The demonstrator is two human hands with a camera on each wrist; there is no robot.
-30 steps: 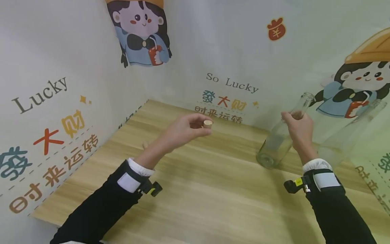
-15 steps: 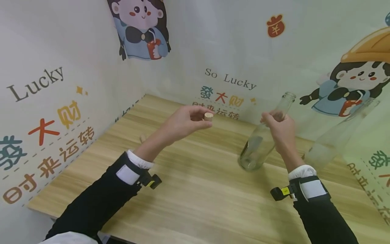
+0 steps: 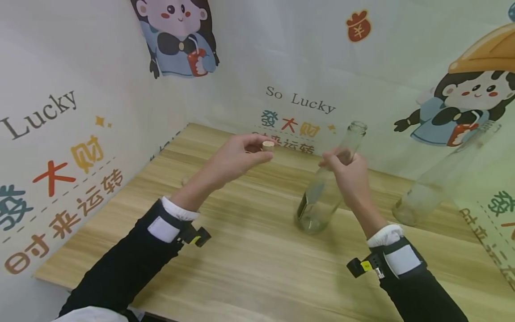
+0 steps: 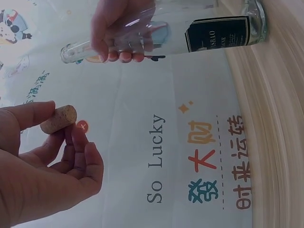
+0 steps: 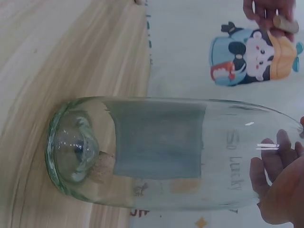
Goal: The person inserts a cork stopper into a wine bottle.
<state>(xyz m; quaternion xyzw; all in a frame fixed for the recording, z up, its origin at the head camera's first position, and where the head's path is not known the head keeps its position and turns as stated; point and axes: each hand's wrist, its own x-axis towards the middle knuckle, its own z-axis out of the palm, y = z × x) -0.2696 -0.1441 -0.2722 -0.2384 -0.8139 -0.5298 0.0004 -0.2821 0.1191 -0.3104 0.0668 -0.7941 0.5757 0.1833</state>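
The left arm (image 3: 124,259) and right arm (image 3: 418,286) reach forward, the left hand (image 3: 237,156) up in a pinch, the right hand (image 3: 351,174) curled in a grip.

2 btls (image 3: 322,201) (image 3: 432,190), 1 held cork (image 4: 59,119), 2 hands (image 3: 235,156) (image 3: 350,174), 2 wrist cams (image 3: 201,236) (image 3: 356,267) & 1 tbl (image 3: 249,268).

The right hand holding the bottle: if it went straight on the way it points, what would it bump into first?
Past the bottle it grips, the right hand would probably meet the printed wall sheet near the So Lucky lettering; depth is unclear.
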